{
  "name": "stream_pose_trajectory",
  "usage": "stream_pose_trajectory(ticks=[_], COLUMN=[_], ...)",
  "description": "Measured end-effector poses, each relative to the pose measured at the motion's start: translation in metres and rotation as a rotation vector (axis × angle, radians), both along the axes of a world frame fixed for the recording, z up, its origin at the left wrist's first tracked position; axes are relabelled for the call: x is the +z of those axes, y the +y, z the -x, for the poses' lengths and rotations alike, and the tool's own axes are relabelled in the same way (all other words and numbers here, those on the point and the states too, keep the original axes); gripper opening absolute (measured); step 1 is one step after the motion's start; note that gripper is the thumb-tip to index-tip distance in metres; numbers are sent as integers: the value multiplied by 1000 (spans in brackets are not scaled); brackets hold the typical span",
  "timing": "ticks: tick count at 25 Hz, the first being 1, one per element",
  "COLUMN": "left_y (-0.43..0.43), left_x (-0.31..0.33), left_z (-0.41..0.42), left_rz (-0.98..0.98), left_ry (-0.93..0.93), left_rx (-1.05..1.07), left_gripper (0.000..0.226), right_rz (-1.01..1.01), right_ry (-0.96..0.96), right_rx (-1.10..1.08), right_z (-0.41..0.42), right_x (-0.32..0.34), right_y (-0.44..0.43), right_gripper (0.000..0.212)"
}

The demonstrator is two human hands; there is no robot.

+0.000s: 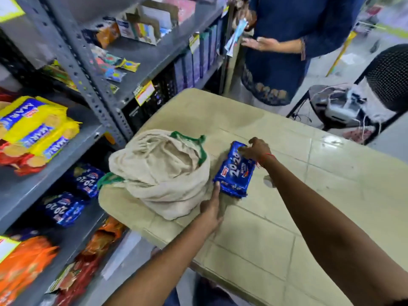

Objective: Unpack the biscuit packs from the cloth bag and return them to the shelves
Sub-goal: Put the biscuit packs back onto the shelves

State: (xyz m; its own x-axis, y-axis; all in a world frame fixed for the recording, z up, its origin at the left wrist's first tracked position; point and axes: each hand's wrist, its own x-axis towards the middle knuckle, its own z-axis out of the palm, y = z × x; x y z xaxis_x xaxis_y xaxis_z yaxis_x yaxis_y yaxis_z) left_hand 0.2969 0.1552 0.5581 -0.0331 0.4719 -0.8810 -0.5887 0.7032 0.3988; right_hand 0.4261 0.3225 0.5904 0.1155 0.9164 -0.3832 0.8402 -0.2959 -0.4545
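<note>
Nearest, the left hand (210, 209) is laid low on the tabletop (298, 217). Its fingers (217, 191) are kept straight and together, and are set against the near corner of the blue biscuit pack (234, 175). The pack is seen lying flat on the tabletop, out of the cloth bag (159, 173) and just beside it. Its far end is gripped by the right hand (257, 150), with the fingers curled down over the wrapper's edge. A red thread (266, 157) is worn at that wrist. The cloth bag is slumped open with its green-trimmed mouth turned upward; what is inside cannot be made out. To the left, grey shelves (22, 191) are stocked: orange packs (24, 261) lowest, matching blue packs (64, 208) above them, yellow packs (33, 129) higher still. Farthest off, a person in dark blue (276, 51) is seen standing beyond the tabletop.
</note>
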Motion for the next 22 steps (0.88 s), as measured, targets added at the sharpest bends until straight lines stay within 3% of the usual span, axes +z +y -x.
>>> stream_pose_trajectory(ticks=[3,10,13,16,18,22], left_y=[19,41,40,29,24,14], left_x=[-7,-28,-34,-30,-23,13], left_z=[-11,-21,-15,3,18,71], left_rz=[23,-16,-51,-50,-71,-209], left_ry=[84,86,62,-16,3,60], left_rx=[-192,-167,-136,-94,-98,12], left_gripper=[94,71,56,54,61,57], right_rz=[104,383,453,497,554,620], right_ry=[-38,129,114,137,214,213], right_rx=[80,179,186,155,144,324], right_z=[-18,-36,-41,-43,-37,17], right_x=[-14,-32,-37,-41,-29,20], right_y=[17,41,38,29,31,48], right_gripper=[72,75,78,69,51,39])
